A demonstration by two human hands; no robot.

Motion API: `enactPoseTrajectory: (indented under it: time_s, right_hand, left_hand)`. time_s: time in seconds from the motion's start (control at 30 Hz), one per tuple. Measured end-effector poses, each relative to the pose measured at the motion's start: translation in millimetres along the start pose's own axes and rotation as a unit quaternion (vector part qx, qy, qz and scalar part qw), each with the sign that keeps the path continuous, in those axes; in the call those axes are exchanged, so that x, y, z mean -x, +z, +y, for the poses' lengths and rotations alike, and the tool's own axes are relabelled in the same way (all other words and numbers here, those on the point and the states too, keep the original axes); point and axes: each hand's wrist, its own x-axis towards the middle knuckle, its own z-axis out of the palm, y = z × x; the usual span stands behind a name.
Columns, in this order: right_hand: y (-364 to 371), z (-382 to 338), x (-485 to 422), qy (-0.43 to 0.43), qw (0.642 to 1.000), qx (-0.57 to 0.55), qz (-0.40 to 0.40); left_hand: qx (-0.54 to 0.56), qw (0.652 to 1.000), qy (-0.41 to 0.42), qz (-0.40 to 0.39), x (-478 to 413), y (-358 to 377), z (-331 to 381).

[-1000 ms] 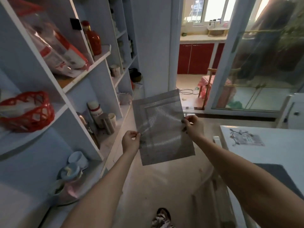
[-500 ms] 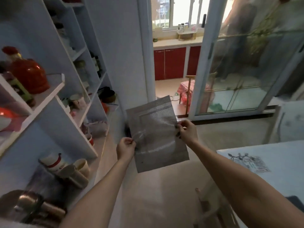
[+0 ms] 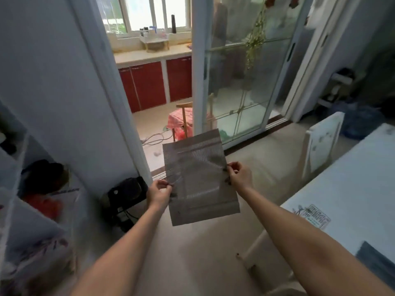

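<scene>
A square grey mesh sheet (image 3: 199, 178) hangs in the air in front of me, held flat and slightly tilted. My left hand (image 3: 159, 194) pinches its left edge and my right hand (image 3: 238, 175) pinches its right edge, both at about mid height. The floor and the doorway show through the mesh.
White shelves (image 3: 12, 189) with a red item stand at the left, a black appliance (image 3: 126, 194) on the floor beside them. A white table (image 3: 350, 195) and white chair (image 3: 320, 142) are at the right. Ahead, a doorway opens to red cabinets (image 3: 149, 84) beside a glass sliding door (image 3: 241, 77).
The view has swung right, away from the shelves and toward the doorway and glass door. Both hands keep the same hold on the mesh sheet, which stays in front of me.
</scene>
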Motion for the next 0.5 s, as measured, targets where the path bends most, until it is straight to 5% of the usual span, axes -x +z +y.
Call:
enactPoseTrajectory:
  time_s: [0.5]
  right_hand:
    - [-30.8, 44.6, -159.5, 0.081, 0.975, 0.051, 0.199]
  left_hand:
    - [0.003, 0.975, 0.037, -0.218, -168.9, 155.3, 87.8]
